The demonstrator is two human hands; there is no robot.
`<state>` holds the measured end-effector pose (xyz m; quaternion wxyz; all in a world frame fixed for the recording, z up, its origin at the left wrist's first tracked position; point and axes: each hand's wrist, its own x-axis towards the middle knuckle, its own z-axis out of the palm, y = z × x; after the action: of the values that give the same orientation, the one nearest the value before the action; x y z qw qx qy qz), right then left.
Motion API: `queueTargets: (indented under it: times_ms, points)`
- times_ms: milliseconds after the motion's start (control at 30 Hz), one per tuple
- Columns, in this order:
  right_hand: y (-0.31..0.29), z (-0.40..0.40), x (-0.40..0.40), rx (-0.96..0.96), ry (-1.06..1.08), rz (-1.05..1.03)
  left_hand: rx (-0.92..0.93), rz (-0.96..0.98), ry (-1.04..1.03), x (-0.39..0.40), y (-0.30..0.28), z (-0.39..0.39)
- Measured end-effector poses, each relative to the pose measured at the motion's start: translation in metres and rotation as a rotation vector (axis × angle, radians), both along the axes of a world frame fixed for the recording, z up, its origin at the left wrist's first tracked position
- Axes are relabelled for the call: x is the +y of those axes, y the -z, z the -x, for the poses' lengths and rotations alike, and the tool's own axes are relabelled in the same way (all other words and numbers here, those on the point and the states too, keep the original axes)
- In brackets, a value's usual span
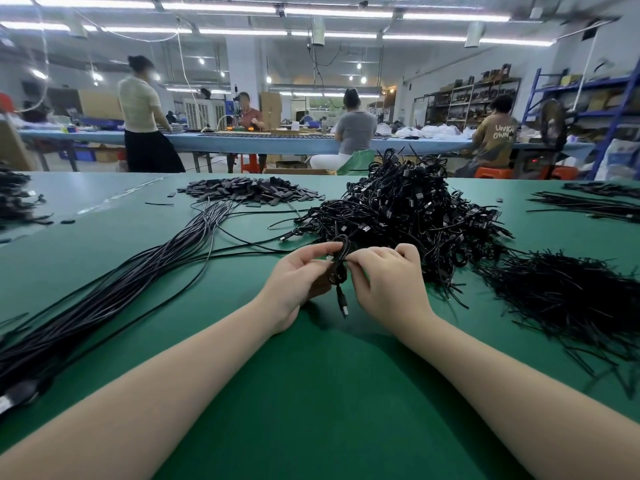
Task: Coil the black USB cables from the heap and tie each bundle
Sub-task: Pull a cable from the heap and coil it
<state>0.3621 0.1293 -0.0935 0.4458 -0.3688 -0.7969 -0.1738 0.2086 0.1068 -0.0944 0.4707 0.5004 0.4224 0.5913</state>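
Both hands meet over the green table [311,375], holding one small coiled black USB cable [339,268] upright between them. My left hand [298,275] grips the coil from the left, and my right hand [388,282] pinches it from the right near its top. A plug end of the cable hangs down below the hands. Just behind them rises a big heap of coiled black cables [408,209]. To the left lies a long bundle of straight black cables [114,292]. A pile of thin black twist ties [568,296] is at the right.
A pile of small flat black pieces [249,192] lies at the back centre. More cables sit at the far left edge [14,199] and far right [588,206]. Beyond the table, several people work at a long blue bench [277,140].
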Motion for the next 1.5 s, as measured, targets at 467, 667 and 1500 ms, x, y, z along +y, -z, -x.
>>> queueTargets:
  times_ms: [467, 667, 1500]
  points:
    - [-0.002, -0.003, 0.0, 0.024, -0.068, 0.138, 0.488, -0.279, -0.336, -0.002, 0.005, 0.0]
    - [-0.003, -0.001, -0.001, 0.017, 0.051, -0.076, 0.433, -0.195, -0.269, 0.0, 0.005, -0.007]
    - [-0.003, 0.005, -0.003, 0.107, -0.012, 0.099, 0.464, -0.293, -0.32, -0.002, 0.007, -0.003]
